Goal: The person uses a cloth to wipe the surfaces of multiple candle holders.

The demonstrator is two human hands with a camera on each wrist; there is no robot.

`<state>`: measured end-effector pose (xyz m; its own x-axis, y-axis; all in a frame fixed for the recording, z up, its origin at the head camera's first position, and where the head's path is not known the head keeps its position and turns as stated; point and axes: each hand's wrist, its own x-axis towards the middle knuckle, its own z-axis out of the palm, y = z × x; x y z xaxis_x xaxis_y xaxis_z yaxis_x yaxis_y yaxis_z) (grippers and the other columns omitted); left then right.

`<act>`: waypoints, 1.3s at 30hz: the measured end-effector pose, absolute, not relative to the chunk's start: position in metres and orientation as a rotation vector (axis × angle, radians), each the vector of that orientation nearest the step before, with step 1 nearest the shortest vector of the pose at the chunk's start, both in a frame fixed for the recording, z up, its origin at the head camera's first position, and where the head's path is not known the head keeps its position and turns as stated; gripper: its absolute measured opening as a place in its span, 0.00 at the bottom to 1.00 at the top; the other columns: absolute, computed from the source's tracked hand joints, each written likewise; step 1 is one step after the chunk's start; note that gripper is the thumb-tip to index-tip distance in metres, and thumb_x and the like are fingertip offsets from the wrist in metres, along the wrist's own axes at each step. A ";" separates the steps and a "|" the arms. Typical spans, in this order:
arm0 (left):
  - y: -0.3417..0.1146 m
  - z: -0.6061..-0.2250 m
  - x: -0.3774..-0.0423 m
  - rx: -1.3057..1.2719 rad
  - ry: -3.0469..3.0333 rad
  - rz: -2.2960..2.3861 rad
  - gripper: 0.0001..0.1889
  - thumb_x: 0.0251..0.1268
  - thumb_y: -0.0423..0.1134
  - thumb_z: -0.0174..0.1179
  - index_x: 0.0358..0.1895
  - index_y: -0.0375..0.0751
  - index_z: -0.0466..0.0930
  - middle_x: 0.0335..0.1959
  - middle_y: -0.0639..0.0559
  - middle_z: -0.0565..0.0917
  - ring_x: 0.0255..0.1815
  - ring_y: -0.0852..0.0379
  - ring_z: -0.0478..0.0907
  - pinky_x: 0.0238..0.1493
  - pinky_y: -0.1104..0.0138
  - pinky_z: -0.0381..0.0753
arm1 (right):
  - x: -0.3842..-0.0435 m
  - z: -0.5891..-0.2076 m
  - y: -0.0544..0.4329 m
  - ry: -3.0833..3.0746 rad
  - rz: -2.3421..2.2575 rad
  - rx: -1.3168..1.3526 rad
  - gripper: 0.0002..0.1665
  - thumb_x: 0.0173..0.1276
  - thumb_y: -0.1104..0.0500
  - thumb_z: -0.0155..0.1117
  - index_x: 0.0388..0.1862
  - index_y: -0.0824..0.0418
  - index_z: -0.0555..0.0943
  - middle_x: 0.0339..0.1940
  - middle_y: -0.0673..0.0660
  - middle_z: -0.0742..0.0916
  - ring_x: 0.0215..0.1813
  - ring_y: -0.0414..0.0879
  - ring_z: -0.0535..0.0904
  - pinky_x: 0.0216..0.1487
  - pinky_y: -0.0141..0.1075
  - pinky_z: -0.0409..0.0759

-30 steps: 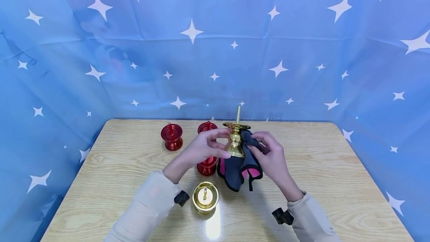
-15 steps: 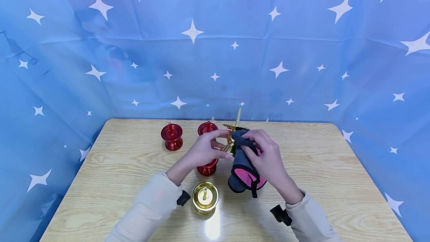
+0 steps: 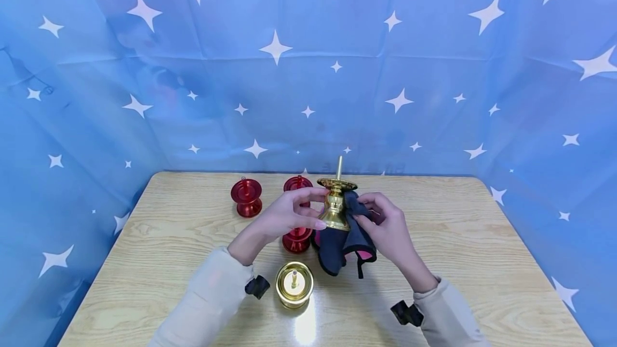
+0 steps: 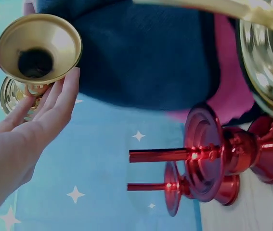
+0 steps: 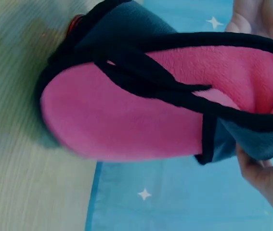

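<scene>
Above the table, my left hand (image 3: 284,216) grips a shiny gold candle holder (image 3: 336,210) around its waist, keeping it roughly upright with its spike pointing up. The left wrist view looks into the hollow underside of its base (image 4: 61,41). My right hand (image 3: 385,225) pinches a dark cloth (image 3: 358,234) against the holder's right side. That cloth has black edging, a hanging loop and a pink lining (image 5: 122,113), which fills much of the right wrist view. Part of the cloth hangs below the holder's base.
A second gold candle holder (image 3: 294,296) stands at the near middle of the wooden table (image 3: 463,261). One red candle holder (image 3: 246,191) stands at the back left. Two more red ones, a far one (image 3: 296,182) and a nearer one (image 3: 296,242), are partly hidden by my left hand.
The right hand first carried the cloth leftward across the gold candle holder, then back to the right, uncovering its body. The left hand has kept its grip, shifting slightly left. Standing holders have not moved.
</scene>
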<state>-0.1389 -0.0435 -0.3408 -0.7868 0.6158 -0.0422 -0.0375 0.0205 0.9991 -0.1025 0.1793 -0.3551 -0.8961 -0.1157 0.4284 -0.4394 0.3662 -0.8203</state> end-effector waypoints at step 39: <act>-0.032 -0.342 -0.141 0.671 1.989 1.718 0.32 0.52 0.25 0.63 0.63 0.35 0.63 0.60 0.42 0.67 0.49 0.49 0.76 0.42 0.66 0.79 | -0.106 -0.348 0.176 -2.300 1.621 0.465 0.15 0.53 0.81 0.59 0.39 0.71 0.76 0.38 0.62 0.79 0.37 0.41 0.78 0.37 0.27 0.79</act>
